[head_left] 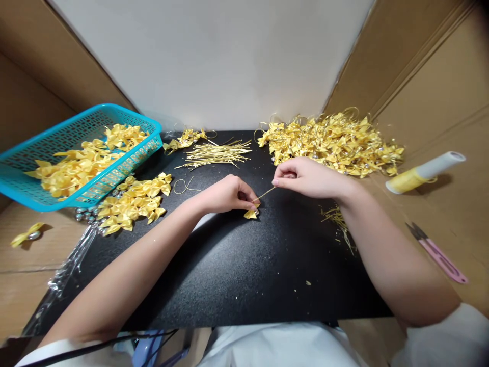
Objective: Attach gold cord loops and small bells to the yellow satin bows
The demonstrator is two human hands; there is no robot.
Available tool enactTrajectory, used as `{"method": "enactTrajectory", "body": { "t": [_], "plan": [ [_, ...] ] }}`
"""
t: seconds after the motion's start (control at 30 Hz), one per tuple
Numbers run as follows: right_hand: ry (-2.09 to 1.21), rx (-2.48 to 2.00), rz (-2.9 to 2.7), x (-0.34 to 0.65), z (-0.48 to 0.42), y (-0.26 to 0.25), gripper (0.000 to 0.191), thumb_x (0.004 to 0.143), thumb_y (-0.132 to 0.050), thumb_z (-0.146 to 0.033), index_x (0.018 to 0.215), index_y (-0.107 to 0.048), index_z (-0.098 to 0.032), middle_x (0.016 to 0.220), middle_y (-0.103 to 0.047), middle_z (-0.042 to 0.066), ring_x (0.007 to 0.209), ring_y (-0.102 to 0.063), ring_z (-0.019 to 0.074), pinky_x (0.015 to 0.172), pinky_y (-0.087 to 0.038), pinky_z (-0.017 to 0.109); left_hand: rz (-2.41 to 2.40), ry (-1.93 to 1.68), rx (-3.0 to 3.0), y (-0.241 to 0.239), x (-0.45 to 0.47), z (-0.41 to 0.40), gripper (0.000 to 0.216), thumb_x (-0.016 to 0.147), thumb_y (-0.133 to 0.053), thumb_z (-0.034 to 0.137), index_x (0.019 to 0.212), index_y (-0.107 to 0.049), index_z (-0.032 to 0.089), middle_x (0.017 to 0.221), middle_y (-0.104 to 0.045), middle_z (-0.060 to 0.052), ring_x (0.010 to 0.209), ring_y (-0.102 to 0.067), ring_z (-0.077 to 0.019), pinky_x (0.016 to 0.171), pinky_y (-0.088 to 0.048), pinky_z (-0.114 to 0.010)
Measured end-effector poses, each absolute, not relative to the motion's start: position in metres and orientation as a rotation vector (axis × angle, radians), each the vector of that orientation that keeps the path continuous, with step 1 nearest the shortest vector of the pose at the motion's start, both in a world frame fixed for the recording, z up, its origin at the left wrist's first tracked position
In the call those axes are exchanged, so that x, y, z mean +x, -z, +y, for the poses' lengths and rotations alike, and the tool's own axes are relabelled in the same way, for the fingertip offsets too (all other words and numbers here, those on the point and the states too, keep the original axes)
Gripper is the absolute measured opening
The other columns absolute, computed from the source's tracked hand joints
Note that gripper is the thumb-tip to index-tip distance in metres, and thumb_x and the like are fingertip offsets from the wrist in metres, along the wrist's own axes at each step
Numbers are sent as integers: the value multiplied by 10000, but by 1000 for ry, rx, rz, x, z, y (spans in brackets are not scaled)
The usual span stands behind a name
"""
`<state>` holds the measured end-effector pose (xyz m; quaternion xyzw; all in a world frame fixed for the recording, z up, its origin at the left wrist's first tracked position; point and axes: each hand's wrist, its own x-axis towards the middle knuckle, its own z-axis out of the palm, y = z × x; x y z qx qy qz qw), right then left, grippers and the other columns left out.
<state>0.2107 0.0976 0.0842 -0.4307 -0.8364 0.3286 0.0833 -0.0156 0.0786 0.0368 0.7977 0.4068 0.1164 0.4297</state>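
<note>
Over the middle of the black table (237, 265), my left hand (233, 196) pinches a small yellow ribbon bow (251, 214) between thumb and fingers. A thin gold cord (266, 194) runs from the bow up to the right. Its other end sits in the closed fingertips of my right hand (296, 176), so the cord is stretched between both hands. Part of the bow is hidden behind my left fingers. Beyond my hands lies a bundle of cut gold cords (217, 154). A loose curl of cord (185, 186) is left of my left hand.
At left stands a turquoise basket (103, 109) of yellow bows, with more bows (133, 201) and silver bells or beads (86, 214) beside it. Finished-looking corded bows (332, 142) heap at back right. Pink thread snips (439, 255), a wound tube (426, 172) and cord scraps (340, 224) lie right.
</note>
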Motion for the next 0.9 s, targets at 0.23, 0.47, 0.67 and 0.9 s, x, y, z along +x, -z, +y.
{"method": "enactTrajectory", "body": {
  "t": [0.23, 0.47, 0.67, 0.9],
  "plan": [
    [-1080, -1569, -2762, 227, 103, -88, 265, 850, -541, -368, 807, -685, -150, 738, -650, 42, 641, -541, 139, 600, -384, 273, 910, -428, 1664, -15, -19, 79, 217, 768, -740, 251, 937, -713, 116, 771, -766, -61, 671, -699, -128, 636, -505, -216],
    [-782, -1416, -2735, 205, 93, -67, 241, 802, -644, -342, 947, -724, -167, 999, -695, 96, 916, -622, 226, 792, -457, 324, 869, -514, 1602, -7, -15, 77, 256, 724, -767, 218, 761, -526, 138, 741, -743, -40, 659, -688, -117, 641, -505, -220],
    [-833, -1170, -2716, 182, 83, -46, 122, 830, -657, -275, 799, -735, -186, 912, -681, 57, 928, -572, 201, 853, -411, 331, 870, -559, 1655, -7, -16, 77, 369, 713, -765, 222, 682, -401, 168, 722, -715, -15, 647, -657, -103, 611, -485, -207],
    [-845, -1139, -2704, 181, 85, -46, 126, 861, -615, -197, 778, -706, -171, 882, -666, 42, 869, -558, 168, 830, -396, 315, 846, -520, 1743, -16, -22, 81, 198, 795, -685, 294, 835, -590, 126, 750, -690, -29, 650, -619, -107, 619, -469, -226]
  ]
}}
